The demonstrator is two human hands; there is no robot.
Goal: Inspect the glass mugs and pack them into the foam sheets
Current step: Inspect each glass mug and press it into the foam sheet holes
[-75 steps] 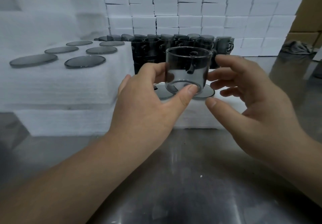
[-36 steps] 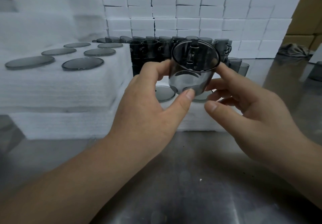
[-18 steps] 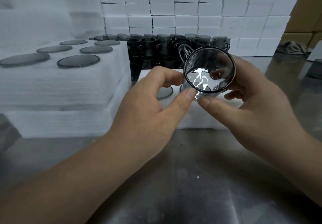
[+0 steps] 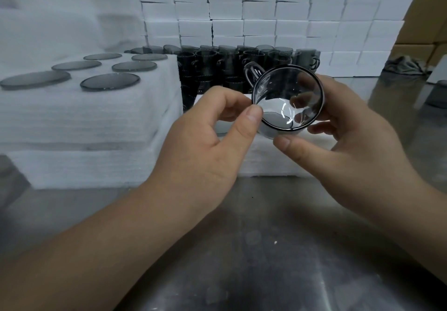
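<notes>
The mug [image 4: 287, 97] stood upright between the hands two seconds ago. It has since been tipped over, so its mouth now faces the camera, and it has shifted a little to the right. Its handle [image 4: 251, 71] has come round from the far side to the upper left.

The mug is held in the air above the worktop [image 4: 242, 238], in front of a low foam block [image 4: 266, 163]. Its dark rim shows as a full ring, with bright glints on the base inside.

The left hand [image 4: 208, 151] pinches the rim at its left edge. The thumb tip lies on the rim and the forefinger curls behind it. The right hand [image 4: 350, 141] grips the mug from the right, with the thumb under the lower wall. Its fingers wrap the far side and show through the glass.

Left of the hands is a tall stack of foam [image 4: 84, 122]. Grey discs [image 4: 110, 82] lie flush in its top sheet in two rows. Whether they are mug bases or lids cannot be told.

Behind the held mug, a crowded row of dark mugs [image 4: 217, 64] stands against a wall of white boxes [image 4: 242, 8]. At the far right a crumpled cloth [image 4: 404, 65] lies on the worktop near brown cartons [image 4: 425, 8]. A dark round thing [image 4: 437, 93] sits at the frame's right edge, too blurred to make out.
</notes>
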